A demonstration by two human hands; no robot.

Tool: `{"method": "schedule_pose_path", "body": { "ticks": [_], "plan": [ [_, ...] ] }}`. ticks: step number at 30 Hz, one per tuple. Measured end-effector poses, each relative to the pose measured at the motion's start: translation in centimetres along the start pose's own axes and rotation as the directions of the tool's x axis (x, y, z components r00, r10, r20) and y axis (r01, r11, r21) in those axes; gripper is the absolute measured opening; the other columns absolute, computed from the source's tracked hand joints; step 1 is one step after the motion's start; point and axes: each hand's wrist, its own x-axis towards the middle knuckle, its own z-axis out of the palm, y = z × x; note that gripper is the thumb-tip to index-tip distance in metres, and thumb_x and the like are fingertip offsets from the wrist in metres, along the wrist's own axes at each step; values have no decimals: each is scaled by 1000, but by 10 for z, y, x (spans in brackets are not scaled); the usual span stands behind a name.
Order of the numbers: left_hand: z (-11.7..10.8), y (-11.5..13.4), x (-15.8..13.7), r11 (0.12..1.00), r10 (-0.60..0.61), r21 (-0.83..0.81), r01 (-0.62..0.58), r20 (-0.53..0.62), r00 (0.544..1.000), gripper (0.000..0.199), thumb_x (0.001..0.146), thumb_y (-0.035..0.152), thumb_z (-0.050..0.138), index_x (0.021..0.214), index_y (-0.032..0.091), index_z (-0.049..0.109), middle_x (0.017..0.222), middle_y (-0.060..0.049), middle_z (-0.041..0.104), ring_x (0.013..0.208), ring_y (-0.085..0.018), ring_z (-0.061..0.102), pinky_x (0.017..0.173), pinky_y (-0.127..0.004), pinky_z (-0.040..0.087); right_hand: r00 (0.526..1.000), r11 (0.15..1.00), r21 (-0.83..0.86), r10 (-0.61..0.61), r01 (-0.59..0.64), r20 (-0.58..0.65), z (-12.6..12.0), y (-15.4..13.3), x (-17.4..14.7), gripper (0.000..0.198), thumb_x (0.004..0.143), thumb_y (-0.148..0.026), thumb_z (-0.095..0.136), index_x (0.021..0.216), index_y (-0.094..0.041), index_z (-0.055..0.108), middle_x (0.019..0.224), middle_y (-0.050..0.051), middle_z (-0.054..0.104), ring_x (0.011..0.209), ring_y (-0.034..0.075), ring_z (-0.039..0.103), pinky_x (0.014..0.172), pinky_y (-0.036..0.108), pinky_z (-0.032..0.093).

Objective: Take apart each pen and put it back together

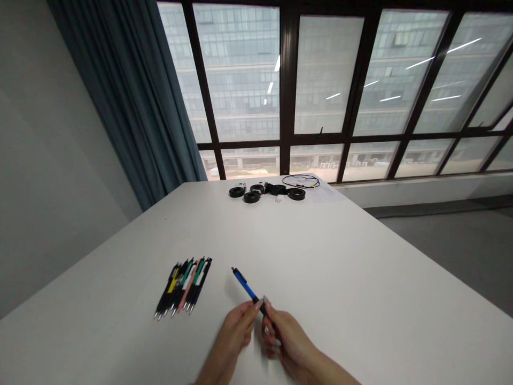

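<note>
A blue pen (246, 283) with a black clip end and a dark grip is held above the white table (344, 278), tilted with its clip end away from me to the left. My left hand (237, 329) pinches it near the grip between thumb and finger. Closed on the lower part from the other side is my right hand (286, 334), its fingers curled under. The pen's tip is hidden by my fingers. To the left, several pens (184, 286) in black, green, yellow, white and pink lie side by side in a slanted row, apart from my hands.
At the table's far end lie several black rolls (251, 197), a coiled black cable (300, 181) and a pale sheet (327, 193). Behind them stand dark-framed windows (285, 85). A blue curtain (132, 101) hangs at the left beside a grey wall (52, 160).
</note>
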Motion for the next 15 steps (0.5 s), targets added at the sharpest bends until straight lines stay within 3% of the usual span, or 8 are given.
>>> {"method": "schedule_pose_path", "body": {
  "ticks": [5,9,12,15],
  "plan": [
    [-1,-9,10,998,13,63,-14,8,1000,76,42,88,69,72,18,60,41,14,26,39,-4,16,42,-23,9,984,964,-218,-167,152,-53,-7,10,7,75,64,-96,45,52,-22,44,45,-7,37,42,8,30,45,24,25],
    [-2,-18,17,994,58,96,-56,-22,998,79,46,90,65,77,17,64,41,14,25,39,-5,17,41,-23,9,955,831,-489,-297,265,12,-12,6,4,73,76,-91,39,56,-21,46,50,-4,41,49,11,36,52,26,29],
    [-3,-22,19,992,76,108,-71,-43,996,77,47,88,65,74,17,65,41,13,25,40,-5,18,41,-23,10,949,757,-592,-312,276,44,-13,-2,-1,69,83,-85,39,64,-20,49,56,-3,44,55,12,39,55,26,30],
    [-2,-23,19,989,112,101,-104,-76,991,72,49,86,67,71,17,63,42,13,26,42,-6,20,42,-23,11,954,748,-608,-296,264,50,-13,-6,-4,69,82,-86,38,65,-20,48,56,-3,44,54,12,37,54,26,29]
  ]
}}
